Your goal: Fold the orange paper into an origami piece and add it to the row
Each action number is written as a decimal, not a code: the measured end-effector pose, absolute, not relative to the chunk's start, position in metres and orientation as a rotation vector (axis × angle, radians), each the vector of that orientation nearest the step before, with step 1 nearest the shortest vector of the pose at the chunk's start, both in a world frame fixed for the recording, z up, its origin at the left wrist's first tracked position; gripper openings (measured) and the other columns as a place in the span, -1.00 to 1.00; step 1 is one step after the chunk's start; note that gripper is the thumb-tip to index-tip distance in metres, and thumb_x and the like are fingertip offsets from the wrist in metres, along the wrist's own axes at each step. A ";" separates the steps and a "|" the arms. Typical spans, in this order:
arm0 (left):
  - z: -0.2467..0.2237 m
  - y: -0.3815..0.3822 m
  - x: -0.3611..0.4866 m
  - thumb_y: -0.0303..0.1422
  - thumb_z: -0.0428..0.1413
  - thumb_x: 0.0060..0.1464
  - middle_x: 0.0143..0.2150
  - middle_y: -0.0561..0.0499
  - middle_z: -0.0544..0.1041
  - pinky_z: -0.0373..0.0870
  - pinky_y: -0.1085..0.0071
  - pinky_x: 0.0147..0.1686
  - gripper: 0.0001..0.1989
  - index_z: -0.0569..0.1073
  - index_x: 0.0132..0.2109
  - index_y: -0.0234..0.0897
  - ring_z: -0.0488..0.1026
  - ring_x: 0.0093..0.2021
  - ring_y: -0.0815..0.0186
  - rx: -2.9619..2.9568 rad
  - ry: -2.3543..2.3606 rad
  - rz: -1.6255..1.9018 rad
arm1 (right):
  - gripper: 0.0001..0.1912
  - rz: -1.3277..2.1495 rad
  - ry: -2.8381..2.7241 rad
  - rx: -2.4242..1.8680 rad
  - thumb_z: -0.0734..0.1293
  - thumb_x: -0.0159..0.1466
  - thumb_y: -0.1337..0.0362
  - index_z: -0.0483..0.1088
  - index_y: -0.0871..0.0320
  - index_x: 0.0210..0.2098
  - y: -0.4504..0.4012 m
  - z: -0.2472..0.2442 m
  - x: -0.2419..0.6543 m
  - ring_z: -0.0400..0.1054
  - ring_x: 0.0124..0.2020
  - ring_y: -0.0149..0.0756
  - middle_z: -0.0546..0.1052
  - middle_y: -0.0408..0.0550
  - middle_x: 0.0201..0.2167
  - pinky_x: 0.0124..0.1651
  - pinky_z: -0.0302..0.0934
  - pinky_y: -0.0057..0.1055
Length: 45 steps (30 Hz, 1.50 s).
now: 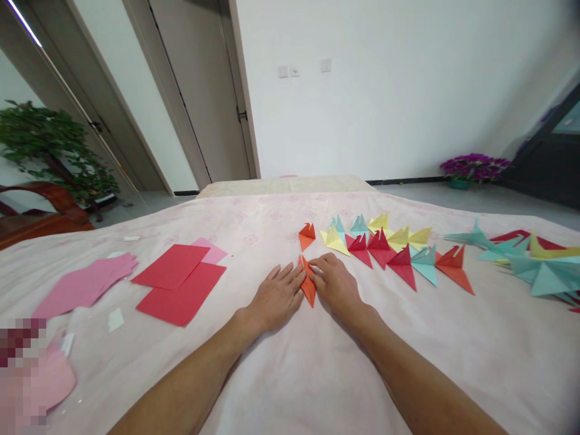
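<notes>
An orange piece of folded paper (pixel 309 285), long and pointed at its near end, lies on the cloth between my hands. My left hand (pixel 280 296) rests flat from the left with its fingers spread, the fingertips and thumb against the paper's left edge. From the right, my right hand (pixel 336 281) presses on the same paper with curled fingers and thumb; part of the paper is hidden under them. Just beyond stands a finished-looking orange paper crane (pixel 307 236). Right of my hands, several folded cranes in red, yellow, blue and orange stand in rows, among them a red crane (pixel 402 266).
Red paper sheets (pixel 181 296) and pink sheets (pixel 86 284) lie at left on the pale patterned tablecloth (pixel 290 386). More blue, red and yellow cranes with spread wings, such as a blue crane (pixel 546 275), are piled at far right. A person's blurred part shows at lower left.
</notes>
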<state>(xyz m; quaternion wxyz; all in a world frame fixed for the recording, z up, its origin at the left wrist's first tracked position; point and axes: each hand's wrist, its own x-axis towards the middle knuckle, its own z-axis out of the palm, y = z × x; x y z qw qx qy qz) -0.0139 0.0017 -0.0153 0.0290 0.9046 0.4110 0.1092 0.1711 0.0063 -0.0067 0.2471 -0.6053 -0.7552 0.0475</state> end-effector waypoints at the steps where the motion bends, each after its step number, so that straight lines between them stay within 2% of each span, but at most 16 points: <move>1: -0.015 0.001 -0.016 -0.19 -0.21 0.35 0.40 -0.08 0.13 -0.01 0.01 0.33 -0.47 0.11 0.37 -0.25 0.04 0.40 0.10 2.809 1.260 0.292 | -0.80 0.095 -2.131 -1.610 0.25 0.34 0.28 0.49 0.04 -0.11 0.005 -0.006 0.174 0.33 -0.08 -0.20 0.49 0.01 -0.11 -0.16 0.21 -0.38; 4: -0.013 0.003 -0.023 -0.10 -0.22 0.34 0.43 -0.07 0.05 -0.02 -0.01 0.32 -0.43 0.02 0.40 -0.17 -0.01 0.41 0.07 2.866 1.204 0.195 | -0.76 0.021 -2.373 -1.472 0.20 0.38 0.30 0.52 0.01 -0.16 0.006 -0.001 0.184 0.31 -0.10 -0.19 0.52 -0.02 -0.18 -0.20 0.23 -0.37; 7: -0.010 0.007 -0.033 -0.08 -0.13 0.31 0.42 -0.09 0.07 0.02 0.00 0.30 -0.40 0.02 0.40 -0.15 0.01 0.40 0.05 2.952 1.060 0.184 | -0.75 -0.038 -2.583 -1.276 0.21 0.37 0.33 0.53 0.05 -0.15 0.014 0.008 0.195 0.30 -0.06 -0.17 0.55 -0.01 -0.15 -0.16 0.24 -0.35; 10: -0.008 0.012 -0.040 -0.20 -0.09 0.32 0.37 -0.09 0.21 0.06 0.08 0.31 -0.48 0.15 0.35 -0.20 0.07 0.38 0.11 3.018 0.847 0.266 | -0.74 -0.041 -2.756 -1.029 0.21 0.37 0.38 0.54 0.10 -0.14 0.026 0.016 0.204 0.31 -0.02 -0.19 0.56 0.00 -0.13 -0.05 0.24 -0.33; 14: -0.015 0.020 -0.039 -0.32 -0.11 0.35 0.22 -0.07 0.43 0.28 0.30 0.21 -0.63 0.39 0.19 -0.25 0.35 0.22 0.27 2.925 0.799 0.516 | -0.73 0.002 -2.842 -0.842 0.20 0.38 0.36 0.52 0.11 -0.07 0.036 0.017 0.213 0.38 -0.05 -0.22 0.58 -0.01 -0.10 -0.03 0.26 -0.33; 17: -0.018 0.030 -0.035 -0.33 -0.08 0.34 0.09 0.00 0.55 0.39 0.34 0.10 -0.69 0.48 0.08 -0.20 0.48 0.08 0.31 2.833 0.866 0.632 | -0.72 0.018 -2.822 -0.838 0.22 0.38 0.33 0.50 0.09 -0.02 0.039 0.013 0.216 0.42 -0.07 -0.22 0.57 0.01 -0.08 -0.02 0.26 -0.32; 21: -0.013 0.039 -0.032 -0.31 0.00 0.30 -0.02 0.01 0.60 0.44 0.34 0.02 -0.75 0.52 0.00 -0.17 0.52 -0.01 0.30 2.798 0.847 0.610 | -0.71 0.118 -2.743 -0.908 0.19 0.38 0.33 0.49 0.06 -0.01 0.036 0.006 0.216 0.41 -0.05 -0.21 0.57 0.02 -0.06 0.03 0.22 -0.28; 27: -0.016 0.039 -0.029 -0.28 0.01 0.29 -0.06 -0.02 0.62 0.43 0.30 0.01 -0.76 0.54 -0.04 -0.18 0.53 -0.03 0.28 2.763 0.881 0.704 | -0.78 0.316 -2.546 -1.081 0.23 0.34 0.25 0.52 0.09 -0.19 0.030 0.003 0.212 0.40 -0.15 -0.19 0.58 0.05 -0.23 -0.06 0.23 -0.29; 33: -0.015 0.038 -0.025 -0.26 0.00 0.30 -0.12 -0.01 0.63 0.43 0.35 -0.07 -0.76 0.54 -0.10 -0.21 0.55 -0.12 0.29 2.744 0.928 0.723 | -0.79 0.133 -2.588 -1.079 0.19 0.35 0.33 0.47 0.13 -0.21 0.029 0.004 0.207 0.33 -0.20 -0.21 0.53 0.03 -0.26 -0.10 0.16 -0.33; 38: -0.012 0.039 -0.026 -0.18 0.11 0.21 -0.10 -0.01 0.62 0.41 0.34 -0.02 -0.75 0.53 -0.08 -0.21 0.52 -0.06 0.25 2.715 0.902 0.708 | -0.79 0.109 -2.525 -1.124 0.17 0.36 0.33 0.44 0.16 -0.24 0.030 0.002 0.206 0.30 -0.24 -0.25 0.49 -0.01 -0.29 -0.16 0.14 -0.37; 42: -0.014 0.037 -0.022 -0.29 0.07 0.24 -0.16 -0.02 0.62 0.43 0.34 -0.12 -0.82 0.55 -0.13 -0.20 0.53 -0.16 0.27 2.655 1.016 0.775 | -0.83 0.205 -2.461 -1.110 0.20 0.33 0.37 0.44 0.14 -0.26 0.030 -0.001 0.208 0.31 -0.20 -0.26 0.49 -0.04 -0.27 -0.11 0.15 -0.37; 45: -0.016 0.036 -0.020 -0.36 0.05 0.24 -0.16 -0.01 0.61 0.42 0.36 -0.13 -0.83 0.54 -0.16 -0.19 0.52 -0.15 0.28 2.595 1.052 0.801 | -0.86 0.276 -2.392 -1.108 0.26 0.25 0.43 0.44 0.13 -0.28 0.031 -0.003 0.208 0.31 -0.16 -0.27 0.49 -0.07 -0.25 -0.10 0.15 -0.38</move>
